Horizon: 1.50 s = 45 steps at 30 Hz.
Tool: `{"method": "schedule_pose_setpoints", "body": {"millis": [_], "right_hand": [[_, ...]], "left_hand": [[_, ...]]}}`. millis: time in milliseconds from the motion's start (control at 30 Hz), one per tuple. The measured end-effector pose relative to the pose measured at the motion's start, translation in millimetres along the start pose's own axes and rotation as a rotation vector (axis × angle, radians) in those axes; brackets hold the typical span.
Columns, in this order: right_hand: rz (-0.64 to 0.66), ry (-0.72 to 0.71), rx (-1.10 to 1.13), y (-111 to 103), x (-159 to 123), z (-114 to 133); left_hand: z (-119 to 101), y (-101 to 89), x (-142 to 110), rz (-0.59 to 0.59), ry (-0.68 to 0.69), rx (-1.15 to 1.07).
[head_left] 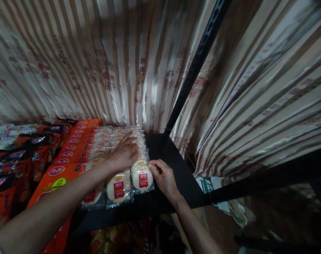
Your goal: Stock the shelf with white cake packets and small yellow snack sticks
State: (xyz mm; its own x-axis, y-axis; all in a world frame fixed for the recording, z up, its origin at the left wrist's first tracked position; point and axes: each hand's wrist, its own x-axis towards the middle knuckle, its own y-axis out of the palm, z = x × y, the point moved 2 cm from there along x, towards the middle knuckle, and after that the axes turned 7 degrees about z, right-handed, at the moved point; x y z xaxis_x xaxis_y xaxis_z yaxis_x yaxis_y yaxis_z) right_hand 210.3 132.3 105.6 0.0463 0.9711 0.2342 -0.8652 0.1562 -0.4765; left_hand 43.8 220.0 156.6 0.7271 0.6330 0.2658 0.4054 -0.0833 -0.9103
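Note:
Rows of clear packs of round pale rice crackers (119, 187) with red labels stand on a black shelf (173, 165). My left hand (124, 152) rests on top of the middle row, fingers stretched forward over the packs. My right hand (162, 176) is beside the rightmost front pack (142, 179), its fingers pinched on that pack's upper right edge.
Orange snack boxes (70, 155) line up left of the crackers, with dark red-orange bags (6, 176) further left. A striped curtain (118, 70) hangs behind. A black perforated upright (194, 67) rises at the shelf's back right corner. More goods show dimly below.

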Motion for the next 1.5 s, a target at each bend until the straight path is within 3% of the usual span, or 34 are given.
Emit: {"method": "schedule_pose_setpoints", "body": {"millis": [167, 300, 367, 433, 533, 767, 933, 1067, 1200, 1500], "right_hand": [[-0.015, -0.012, -0.035, 1.4, -1.9, 2.6], [-0.039, -0.041, -0.031, 3.2, -4.0, 1.9], [-0.061, -0.052, -0.026, 4.6, -4.7, -0.1], [-0.076, -0.063, -0.034, 5.9, -5.0, -1.8], [-0.086, -0.07, -0.032, 6.4, -4.7, -2.2], [-0.08, -0.054, -0.036, 5.1, -12.5, 4.4], [-0.173, -0.029, -0.203, 11.3, -32.5, 7.6], [-0.103, -0.088, -0.318, 20.8, -39.2, 6.7], [-0.027, -0.034, -0.327, 27.5, -36.4, 2.8], [-0.058, -0.006, -0.404, 31.3, -38.0, 3.7]], "left_hand": [[-21.0, -10.7, -10.8, -0.118, -0.052, -0.015], [-56.4, -7.8, -39.5, -0.255, -0.13, 0.008], [-78.3, 4.6, -58.7, -0.272, -0.147, 0.047], [-97.7, 23.1, -76.3, -0.217, -0.135, 0.097], [-113.6, 48.7, -94.5, -0.194, -0.113, 0.233], [-99.1, 69.9, -104.8, -0.171, -0.148, 0.37], [-92.1, 73.0, -106.3, -0.156, -0.124, 0.39], [-90.5, 74.5, -105.7, -0.177, -0.077, 0.391], [-88.7, 74.4, -106.9, -0.194, -0.056, 0.395], [-90.8, 71.9, -112.2, -0.266, -0.099, 0.418]]}}
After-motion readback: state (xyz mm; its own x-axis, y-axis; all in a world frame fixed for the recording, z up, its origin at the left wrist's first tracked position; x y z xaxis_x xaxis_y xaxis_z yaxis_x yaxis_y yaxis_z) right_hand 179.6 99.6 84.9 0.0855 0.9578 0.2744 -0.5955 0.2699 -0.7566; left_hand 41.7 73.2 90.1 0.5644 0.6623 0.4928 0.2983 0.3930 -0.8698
